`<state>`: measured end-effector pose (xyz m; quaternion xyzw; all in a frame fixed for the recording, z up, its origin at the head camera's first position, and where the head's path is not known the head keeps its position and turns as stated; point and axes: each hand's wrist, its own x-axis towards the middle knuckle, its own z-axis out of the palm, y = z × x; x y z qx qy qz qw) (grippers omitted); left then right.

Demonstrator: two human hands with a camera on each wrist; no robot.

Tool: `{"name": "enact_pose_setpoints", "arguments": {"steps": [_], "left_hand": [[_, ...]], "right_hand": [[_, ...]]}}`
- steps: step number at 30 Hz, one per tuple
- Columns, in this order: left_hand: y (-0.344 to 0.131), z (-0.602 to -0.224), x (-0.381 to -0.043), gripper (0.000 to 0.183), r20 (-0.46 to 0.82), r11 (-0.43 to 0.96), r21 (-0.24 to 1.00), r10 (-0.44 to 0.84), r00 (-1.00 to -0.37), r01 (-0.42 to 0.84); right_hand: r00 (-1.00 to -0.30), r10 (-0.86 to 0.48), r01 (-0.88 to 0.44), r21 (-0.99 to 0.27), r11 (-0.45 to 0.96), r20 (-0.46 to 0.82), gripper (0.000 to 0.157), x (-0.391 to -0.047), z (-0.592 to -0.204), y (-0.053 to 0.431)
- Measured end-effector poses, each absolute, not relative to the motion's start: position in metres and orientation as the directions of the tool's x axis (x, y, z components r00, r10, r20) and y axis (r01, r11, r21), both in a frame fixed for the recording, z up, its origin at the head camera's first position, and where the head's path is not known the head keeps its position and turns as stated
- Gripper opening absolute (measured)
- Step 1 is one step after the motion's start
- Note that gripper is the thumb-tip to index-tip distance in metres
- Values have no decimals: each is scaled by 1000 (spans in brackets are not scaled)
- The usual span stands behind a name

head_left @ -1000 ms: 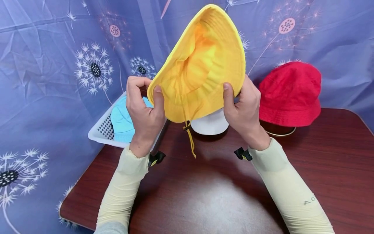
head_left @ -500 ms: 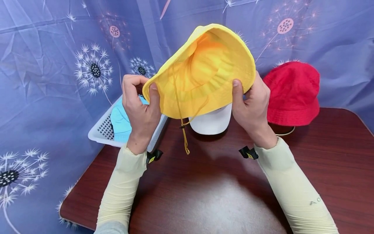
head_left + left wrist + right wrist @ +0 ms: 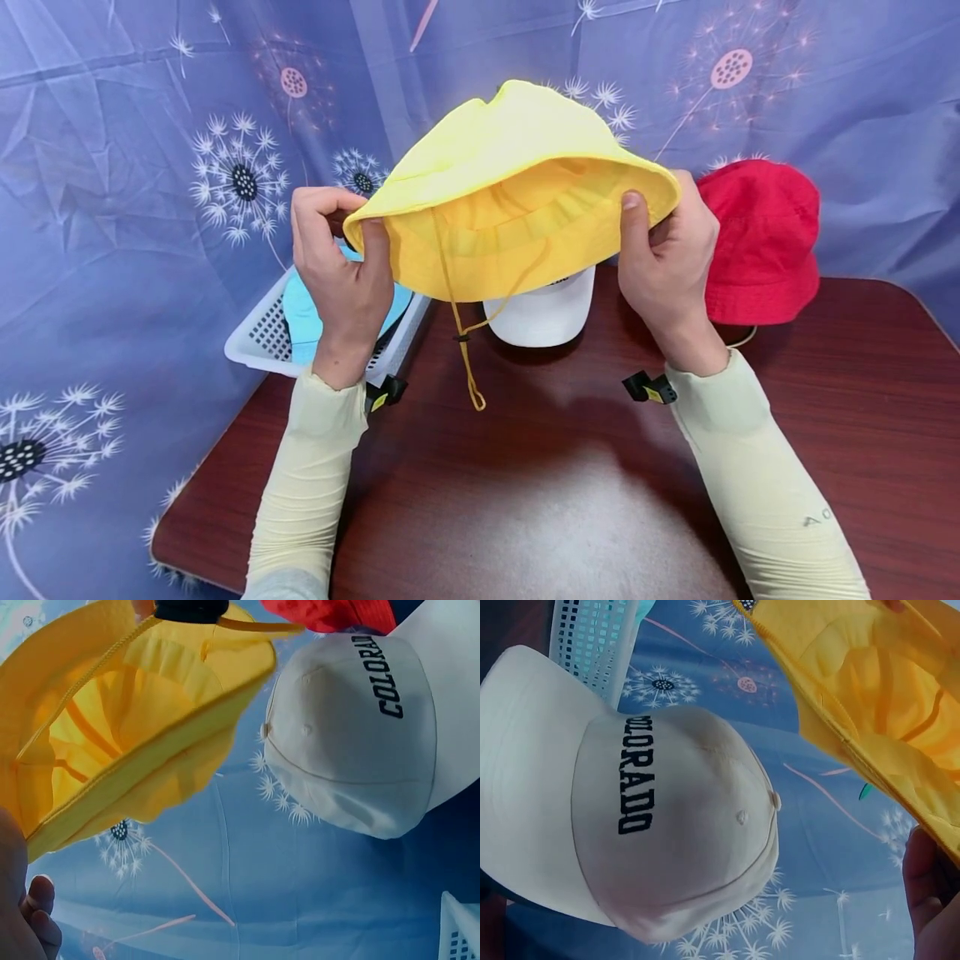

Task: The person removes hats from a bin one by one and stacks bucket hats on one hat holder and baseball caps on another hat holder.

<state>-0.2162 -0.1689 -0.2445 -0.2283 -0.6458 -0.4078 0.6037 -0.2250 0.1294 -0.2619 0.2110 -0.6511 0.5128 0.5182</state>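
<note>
Head view: pinching yellow hat (image 3: 510,142) by brim (image 3: 465,271) with left hand (image 3: 341,283) at 9 o'clock, right hand (image 3: 667,267) at 3. Best spread evenly, without snagging cord (image 3: 467,367).

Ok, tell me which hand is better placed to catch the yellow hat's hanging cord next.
Left, probably. In the head view, the cord hangs nearer the left hand than the right hand. Both hands grip the yellow hat, so the right would have to hold it alone.
</note>
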Motion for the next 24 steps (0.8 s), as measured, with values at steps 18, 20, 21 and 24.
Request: {"name": "enact_pose_setpoints", "arguments": {"steps": [18,20,21,24], "left_hand": [[-176,-241,-218,13,968,570,222,-227,-108,791],[-176,-241,-217,10,971,567,198,-224,-81,799],[-176,-242,-217,10,973,565,185,-222,-67,804],[-173,-243,-214,7,975,565,146,-223,-20,812]], "right_hand": [[-614,262,-741,-658,134,745,16,-228,-258,143],[-702,259,-669,-739,77,663,12,-228,-258,144],[-746,257,-623,-780,54,614,12,-228,-258,144],[-861,247,-460,-888,-1,446,13,-228,-259,145]]}}
